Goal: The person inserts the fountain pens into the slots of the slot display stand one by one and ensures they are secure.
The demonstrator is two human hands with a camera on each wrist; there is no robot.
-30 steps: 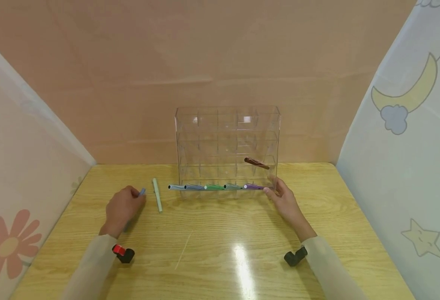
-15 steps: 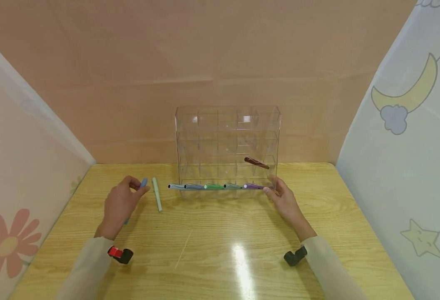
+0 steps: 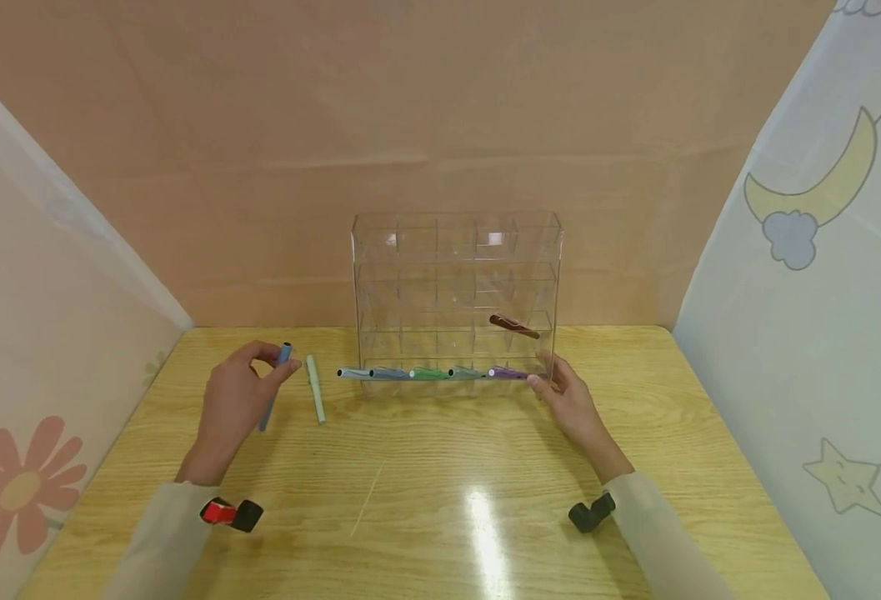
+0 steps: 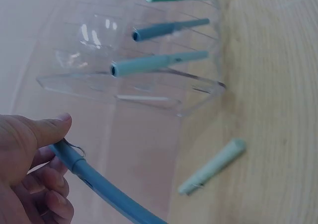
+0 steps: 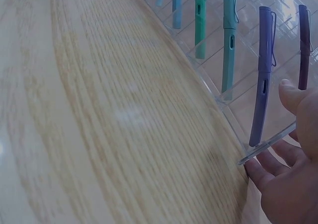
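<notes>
My left hand (image 3: 236,400) pinches a blue pen (image 4: 107,186) near its capped end, thumb on one side and fingers on the other. In the head view the pen slants above the table's left part. A pale green pen (image 3: 316,390) lies on the table just right of that hand. My right hand (image 3: 571,404) grips the lower right side edge of a clear acrylic pen rack (image 3: 455,292), thumb in front and fingers behind. Along the rack's bottom row lie several pens, among them a green one (image 3: 428,374) and a purple one (image 5: 263,75). A dark red pen (image 3: 513,326) rests one row higher at the right.
The wooden table (image 3: 425,500) has a pinkish-brown cloth backdrop (image 3: 440,100) behind it. Patterned white sheets hang at both sides, the right one (image 3: 808,333) with a moon and stars. The rack stands at the table's back edge.
My left hand has lifted the blue pen from the table and tipped it more upright, its capped end now showing above the fingers. The right hand and the rack have stayed put.
</notes>
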